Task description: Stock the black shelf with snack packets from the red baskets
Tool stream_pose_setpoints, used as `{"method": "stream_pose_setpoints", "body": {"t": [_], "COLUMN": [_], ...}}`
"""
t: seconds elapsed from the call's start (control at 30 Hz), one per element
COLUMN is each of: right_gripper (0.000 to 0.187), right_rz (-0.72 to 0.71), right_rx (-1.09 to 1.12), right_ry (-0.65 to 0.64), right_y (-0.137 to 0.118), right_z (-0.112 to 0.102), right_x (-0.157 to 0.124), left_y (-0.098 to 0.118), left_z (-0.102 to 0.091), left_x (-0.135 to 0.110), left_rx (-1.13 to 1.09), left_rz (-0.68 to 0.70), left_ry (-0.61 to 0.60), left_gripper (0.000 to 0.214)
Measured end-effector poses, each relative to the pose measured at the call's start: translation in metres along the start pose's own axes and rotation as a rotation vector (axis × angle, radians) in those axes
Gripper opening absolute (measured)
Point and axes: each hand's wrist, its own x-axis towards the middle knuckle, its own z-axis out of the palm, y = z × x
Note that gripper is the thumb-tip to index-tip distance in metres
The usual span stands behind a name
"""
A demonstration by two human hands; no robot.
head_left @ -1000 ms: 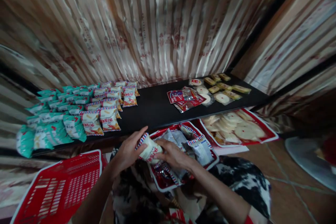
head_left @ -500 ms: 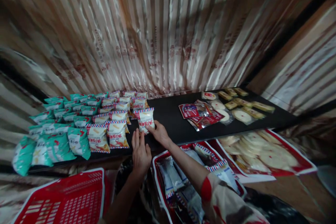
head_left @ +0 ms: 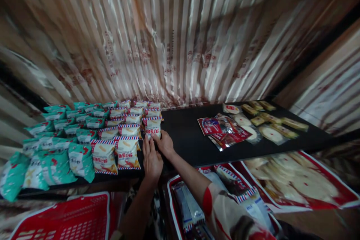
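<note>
A small white snack bag (head_left: 153,125) with red lettering and striped red-and-blue edges stands at the front of its row on the black shelf (head_left: 182,131). My right hand (head_left: 164,144) is closed on its lower right side, fingertips at the front. Against the bag's bottom edge press the nearly straight fingers of my left hand (head_left: 152,161), held close together. Behind it and to its left stand several matching bags, among them a front one (head_left: 127,153) close beside my left fingers. Rows of teal snack bags (head_left: 81,159) fill the left end.
Red flat packets (head_left: 222,131), clear-wrapped round white pieces (head_left: 271,134) and yellowish packs (head_left: 294,123) lie on the shelf's right half. Below are a red basket (head_left: 84,213), a box of silvery packs (head_left: 191,202) and a red-lined tray (head_left: 306,206). Pleated sheeting (head_left: 180,45) hangs behind.
Both hands have pushed the snack bag back into line with the row behind it, closing the gap. The view has shifted slightly, so the shelf's right-hand goods appear farther right and lower.
</note>
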Motion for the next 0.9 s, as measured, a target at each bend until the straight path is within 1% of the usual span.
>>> {"method": "stream_pose_setpoints", "body": {"t": [0.17,0.27,0.37,0.57,0.63,0.77,0.83,0.9], "right_gripper": [0.049,0.049,0.049,0.06,0.06,0.064,0.066,0.064], "right_rz": [-0.166,-0.201,-0.198,-0.204,-0.189,-0.163,-0.152,-0.15], "right_rx": [0.081,0.076,0.038,0.044,0.049,0.04,0.03,0.022], "right_ry": [0.128,0.165,0.189,0.178,0.158,0.089,0.071,0.056], "right_y": [0.006,0.008,0.01,0.017,0.017,0.017,0.018,0.022], "right_z": [0.011,0.016,0.02,0.028,0.029,0.024,0.02,0.015], "right_x": [-0.005,-0.004,-0.001,0.004,0.004,-0.001,-0.008,-0.018], "left_y": [-0.003,-0.003,-0.004,-0.007,-0.007,-0.007,-0.007,-0.006], "left_z": [0.004,0.003,0.003,0.005,0.004,0.002,0.001,0.001], "left_x": [0.0,0.002,0.003,0.003,0.002,0.0,-0.003,-0.008], "left_rx": [-0.007,0.015,0.039,0.026,0.024,0.031,0.039,0.036], "left_rz": [-0.015,-0.008,-0.012,-0.017,-0.02,-0.027,-0.011,0.011], "left_ry": [0.068,0.067,0.059,0.074,0.059,0.046,0.041,0.04], "left_gripper": [0.058,0.055,0.054,0.057,0.059,0.059,0.057,0.055]}}
